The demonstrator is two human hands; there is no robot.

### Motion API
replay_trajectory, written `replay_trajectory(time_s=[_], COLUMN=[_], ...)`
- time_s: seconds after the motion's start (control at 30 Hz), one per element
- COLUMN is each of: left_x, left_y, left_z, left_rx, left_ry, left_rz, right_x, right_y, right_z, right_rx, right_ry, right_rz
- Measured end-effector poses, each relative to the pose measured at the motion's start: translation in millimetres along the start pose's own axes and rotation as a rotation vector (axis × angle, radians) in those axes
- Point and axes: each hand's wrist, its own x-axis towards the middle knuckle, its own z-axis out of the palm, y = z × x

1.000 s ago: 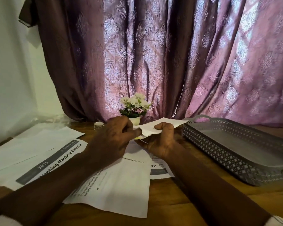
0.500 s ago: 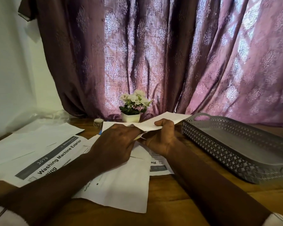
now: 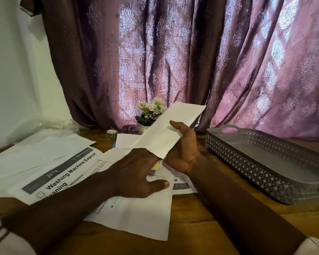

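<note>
The right hand (image 3: pixel 184 150) holds the folded paper (image 3: pixel 166 133), thumb on top, up in the air left of the gray tray (image 3: pixel 247 162). The left hand (image 3: pixel 136 173) has its fingers hidden under the paper, so I cannot tell its grip.

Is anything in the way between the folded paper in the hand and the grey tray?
No, nothing visible is. The right hand holds the folded paper up in the air, and the grey tray sits to its right. Only a strip of wooden table shows between them.
</note>
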Motion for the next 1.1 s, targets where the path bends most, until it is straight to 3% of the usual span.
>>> replay_trajectory(time_s=[0.1, 0.23, 0.3, 0.4, 0.6, 0.83, 1.0, 1.1], left_x=[-1.1, 0.8, -1.3, -4.4, 1.6, 3.5, 9.9, 13.8], left_y=[3.7, 10.7, 13.2, 14.0, 14.8, 11.0, -1.9, -16.0], left_z=[-2.3, -3.4, -5.1, -5.5, -2.7, -4.1, -15.1, -22.4], left_rx=[0.024, -0.264, -0.331, -0.311, -0.289, -0.245, -0.344, -0.368], left_ry=[-0.003, 0.175, 0.202, 0.137, 0.141, 0.124, 0.44, 0.545], left_rz=[-0.011, 0.051, -0.019, -0.111, -0.071, 0.067, 0.197, 0.095], right_x=[1.5, 4.3, 4.1, 4.5, 8.3, 8.3, 10.4, 10.0], right_y=[-3.1, -3.7, -3.0, -4.9, -8.5, -8.3, -19.9, -30.0], right_z=[-1.8, -2.5, -3.3, -4.2, -11.1, -9.1, -15.4, -22.4], right_rx=[0.1, 0.056, -0.001, -0.049, -0.095, 0.064, 0.039, 0.103], right_ry=[-0.02, -0.035, -0.052, -0.04, 0.088, 0.133, 0.317, 0.299], right_rz=[-0.09, -0.149, -0.172, -0.17, -0.136, -0.114, -0.221, -0.293])
